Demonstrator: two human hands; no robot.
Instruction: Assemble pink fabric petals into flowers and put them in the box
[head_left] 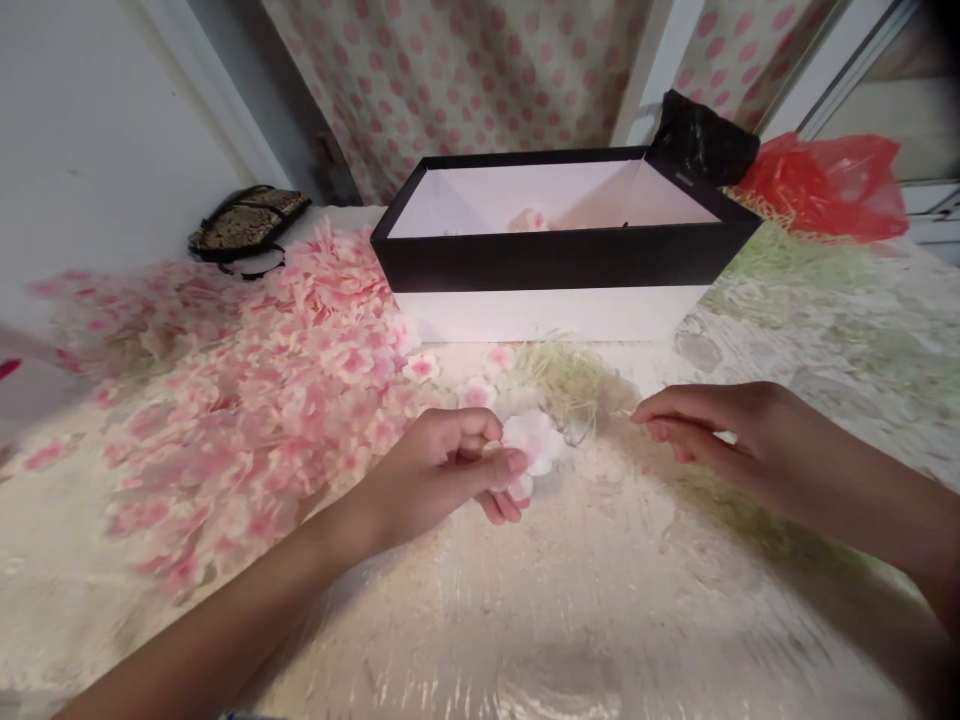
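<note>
My left hand is closed in a pinch on a pale pink fabric flower, held just above the table. My right hand is to its right, fingers pinched together on a thin pale green stem that points toward the flower. A loose tuft of pale green stems lies just behind both hands. A large heap of pink fabric petals spreads over the table to the left of my left hand.
A black-rimmed white box stands open behind the hands, with a pink flower inside. More green stems lie at the right, by red and black plastic bags. A dark patterned pouch sits back left.
</note>
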